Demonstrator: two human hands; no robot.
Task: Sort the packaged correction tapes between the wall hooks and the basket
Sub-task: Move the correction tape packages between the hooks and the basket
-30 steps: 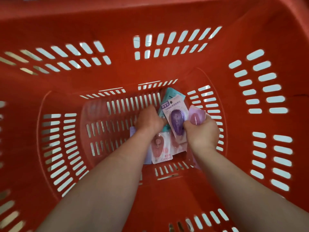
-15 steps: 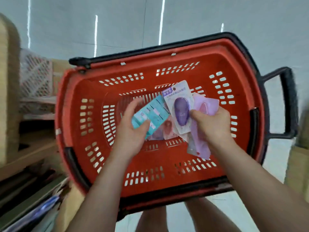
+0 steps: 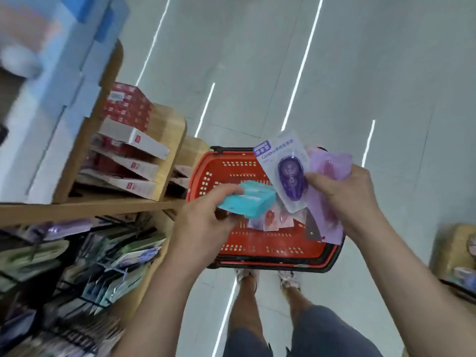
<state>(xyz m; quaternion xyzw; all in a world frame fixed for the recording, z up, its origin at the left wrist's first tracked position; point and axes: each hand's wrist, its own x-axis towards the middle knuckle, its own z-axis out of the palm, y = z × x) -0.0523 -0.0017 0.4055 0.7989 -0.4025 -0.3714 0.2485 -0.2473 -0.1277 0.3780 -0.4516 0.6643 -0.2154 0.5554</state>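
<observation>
I've got both hands up over the basket (image 3: 219, 173), a red plastic tub with slotted walls and a black rim, sitting on the glossy pale floor (image 3: 257, 73). My left hand (image 3: 203, 222) pinches a teal pack (image 3: 247, 202), flat and boxy, thumb under and fingers curled over its near edge. My right hand (image 3: 342, 197) grips a fan of cards. In front is the purple pack (image 3: 286, 171), a white card with a clear blister over an oval purple tape. Behind it are soft lilac packs (image 3: 329, 181). A few pink packs (image 3: 273, 220) lie flat on the basket's bottom. To the left, black wire hooks (image 3: 85, 300) carry blurred hanging packets under a rounded wooden shelf (image 3: 170, 140) with red-and-white boxes (image 3: 134, 140).
</observation>
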